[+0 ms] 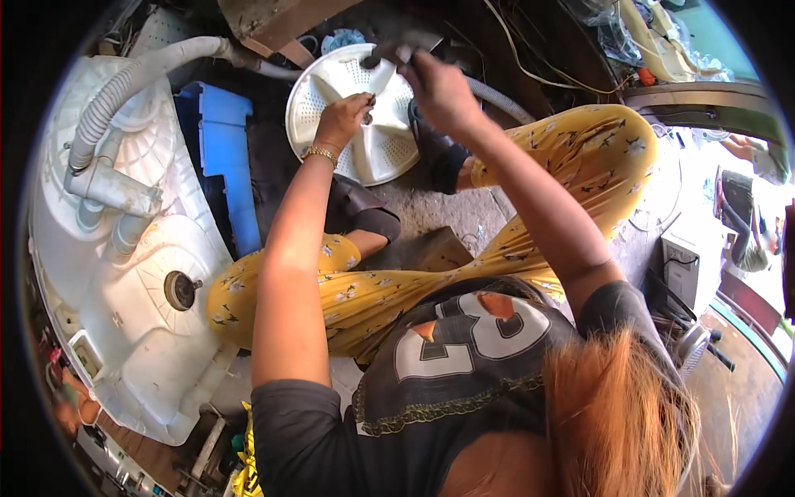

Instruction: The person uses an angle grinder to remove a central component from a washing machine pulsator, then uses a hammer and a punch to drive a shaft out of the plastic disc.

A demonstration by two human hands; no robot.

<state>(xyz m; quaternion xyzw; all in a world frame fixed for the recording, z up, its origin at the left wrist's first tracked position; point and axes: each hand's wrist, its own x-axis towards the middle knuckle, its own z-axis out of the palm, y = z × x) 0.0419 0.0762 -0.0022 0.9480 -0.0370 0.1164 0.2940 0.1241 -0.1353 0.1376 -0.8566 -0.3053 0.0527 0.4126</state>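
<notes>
A round white perforated plastic disc [315, 141] with raised ribs lies in front of me. My left hand [339, 124] is closed in a pinch on a small dark piece at the disc's centre; what exactly it is, I cannot make out. My right hand [435, 91] is closed on a dark tool, apparently a hammer [381, 58], raised over the disc's upper right and smeared by motion. My sandalled feet [377, 224] rest beside the disc, and my legs in yellow patterned trousers bend around the work.
A large white tub housing [116, 331] with a grey corrugated hose [91, 124] fills the left; a blue plastic piece [219, 166] stands beside it. Cardboard [273, 25] and cables lie beyond. At right are a white boxy appliance [687, 265] and other people [737, 215].
</notes>
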